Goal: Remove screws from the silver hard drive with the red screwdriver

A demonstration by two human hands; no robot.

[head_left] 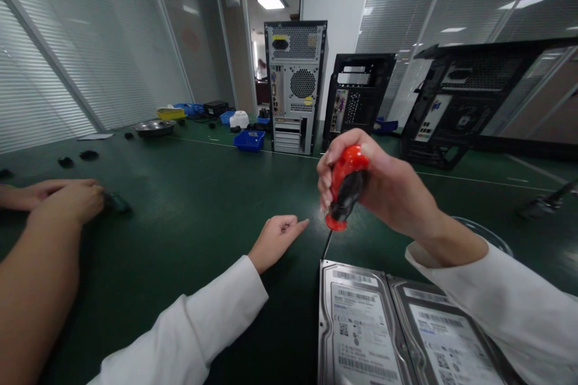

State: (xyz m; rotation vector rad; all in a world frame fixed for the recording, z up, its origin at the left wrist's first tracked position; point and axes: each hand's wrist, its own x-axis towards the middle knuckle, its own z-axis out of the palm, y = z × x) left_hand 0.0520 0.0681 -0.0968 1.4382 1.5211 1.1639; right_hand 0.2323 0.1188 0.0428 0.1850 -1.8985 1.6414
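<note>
R hand was wrapped tight round the red/blk screwdriver handle. Shaft pointed down, tip just beside top-left corner of left HDD; can't tell if touching. 2nd HDD lay against it on the right, both label-up on green mat. L hand rested on mat, fingers curled, index out, holding nothing. Metal bowl rim showed behind R forearm, contents hidden. Further back: blue bin by silver PC tower, yellow bin, steel dish; contents unreadable. Co-worker's hands at left edge, on a small dark part.
</note>
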